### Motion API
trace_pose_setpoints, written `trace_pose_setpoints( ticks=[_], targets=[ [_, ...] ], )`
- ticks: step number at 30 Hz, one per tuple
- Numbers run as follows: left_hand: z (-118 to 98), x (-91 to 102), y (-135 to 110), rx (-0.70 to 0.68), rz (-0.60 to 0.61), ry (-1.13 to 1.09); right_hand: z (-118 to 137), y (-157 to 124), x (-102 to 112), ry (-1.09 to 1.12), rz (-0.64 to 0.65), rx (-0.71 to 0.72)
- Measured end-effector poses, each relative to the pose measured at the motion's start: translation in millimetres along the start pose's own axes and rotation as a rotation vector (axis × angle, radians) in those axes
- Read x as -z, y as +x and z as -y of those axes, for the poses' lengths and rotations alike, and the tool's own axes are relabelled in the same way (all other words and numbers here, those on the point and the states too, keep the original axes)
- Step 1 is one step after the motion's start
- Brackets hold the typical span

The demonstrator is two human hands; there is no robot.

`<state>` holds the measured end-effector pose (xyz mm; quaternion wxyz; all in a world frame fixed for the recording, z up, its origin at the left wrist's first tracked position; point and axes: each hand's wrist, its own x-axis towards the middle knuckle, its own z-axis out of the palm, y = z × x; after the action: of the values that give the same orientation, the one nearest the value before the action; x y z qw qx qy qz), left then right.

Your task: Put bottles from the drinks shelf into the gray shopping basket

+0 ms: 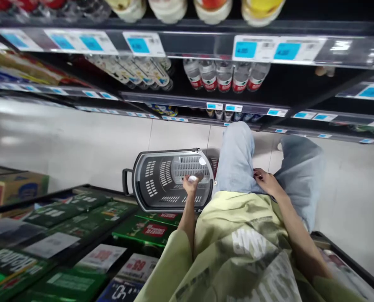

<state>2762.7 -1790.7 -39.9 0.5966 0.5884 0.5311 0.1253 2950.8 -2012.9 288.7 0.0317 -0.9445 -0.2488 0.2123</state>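
Note:
I look straight down in a shop aisle. My left hand hangs over a grey plastic shopping basket on the floor, its fingers closed around a small white object that I cannot make out. The basket looks empty and its dark handle sticks out at the left. My right hand rests on my thigh, on light blue jeans, with its fingers bent and lying loosely on the cloth. A pale green printed shirt fills the lower middle of the view.
Shelves of bottled water and other drinks with blue price tags run across the top. Stacked green and red cartons fill the lower left. The floor is of pale tiles.

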Motion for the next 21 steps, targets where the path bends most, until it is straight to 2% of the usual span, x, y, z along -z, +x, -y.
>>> trace_pose_setpoints(
  ticks=[2,6,11,16,21],
  targets=[
    [-7.4,-17.0,11.5,0.021,-0.001,0.022,-0.1,2.3,-5.3,-0.006,0.009,-0.017],
    [-28.6,-45.4,36.6,-0.033,0.073,0.034,-0.8,4.6,-10.3,0.006,0.011,-0.044],
    [-44.8,-70.0,62.9,-0.044,0.114,0.061,1.4,2.5,-9.2,0.000,0.019,-0.105],
    [-44.7,-77.4,71.3,0.001,0.125,0.100,8.7,0.5,-9.0,0.014,0.001,-0.157],
    [-30.2,-73.5,59.1,0.130,0.092,0.136,11.8,4.6,-9.8,0.027,0.005,-0.183]
  ],
)
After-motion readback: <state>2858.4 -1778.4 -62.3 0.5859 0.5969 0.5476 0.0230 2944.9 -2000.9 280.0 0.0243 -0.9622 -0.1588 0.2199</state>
